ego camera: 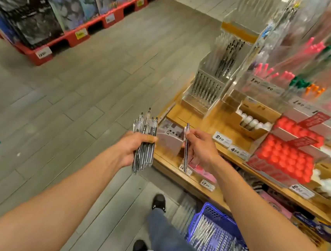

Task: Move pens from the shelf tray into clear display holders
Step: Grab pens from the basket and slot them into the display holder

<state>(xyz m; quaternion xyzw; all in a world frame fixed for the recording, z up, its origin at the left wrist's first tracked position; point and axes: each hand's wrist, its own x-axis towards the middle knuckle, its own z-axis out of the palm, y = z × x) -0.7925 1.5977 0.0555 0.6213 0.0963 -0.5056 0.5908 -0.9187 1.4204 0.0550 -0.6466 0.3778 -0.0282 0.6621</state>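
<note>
My left hand (130, 148) grips a thick bundle of clear-barrelled black pens (144, 141), held upright just off the left end of the wooden shelf (217, 128). My right hand (201, 147) pinches a single pen (186, 147) of the same kind, nearly vertical, above the shelf's front edge. Between the two hands stands a small grey holder (170, 141) on the shelf corner. Further back, clear display holders (206, 88) stand in stepped rows with black pens in them.
Cartons of white-capped (252, 121) and red-capped items (287, 157) fill the shelf to the right, with price tags along its edge. A blue basket (217, 231) with packed pens sits on the floor by my feet. A red pallet (72, 35) of boxes stands across the aisle.
</note>
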